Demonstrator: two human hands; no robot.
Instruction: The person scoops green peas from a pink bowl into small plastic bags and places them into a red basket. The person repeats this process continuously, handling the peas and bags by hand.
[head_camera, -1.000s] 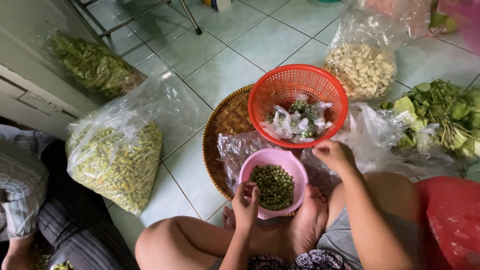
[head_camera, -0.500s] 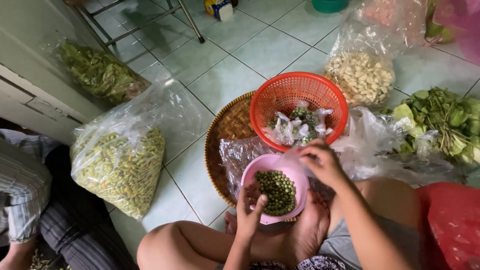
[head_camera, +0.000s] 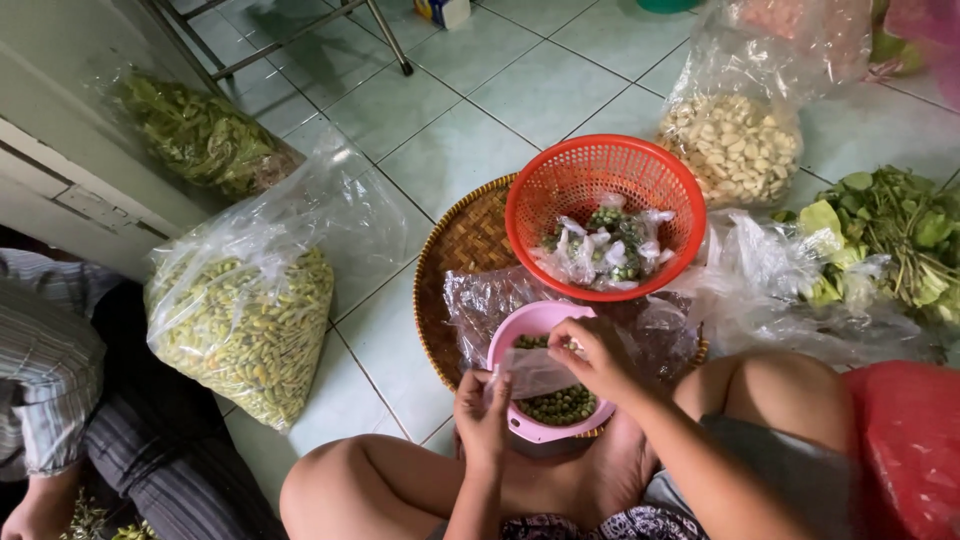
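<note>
A pink bowl (head_camera: 522, 326) of small green peas rests on my crossed legs. Over it, my left hand (head_camera: 482, 418) and my right hand (head_camera: 595, 358) together hold a small clear plastic bag (head_camera: 530, 372), the left pinching its near edge, the right at its far side above the peas. Just beyond stands a red mesh basket (head_camera: 600, 180) with several small tied bags of green peas inside. The basket sits on a round woven tray (head_camera: 462, 245).
A big clear bag of yellow-green pods (head_camera: 245, 325) lies to the left, with another person's striped sleeve (head_camera: 40, 400) beside it. A bag of pale peeled cloves (head_camera: 735, 150), leafy greens (head_camera: 890, 230) and a red bag (head_camera: 910, 450) are on the right. Metal legs (head_camera: 385, 40) stand behind.
My right hand came back from beside the red basket to over the pink bowl. Both hands now hold a small clear bag there; the left hand rose from the bowl's rim.
</note>
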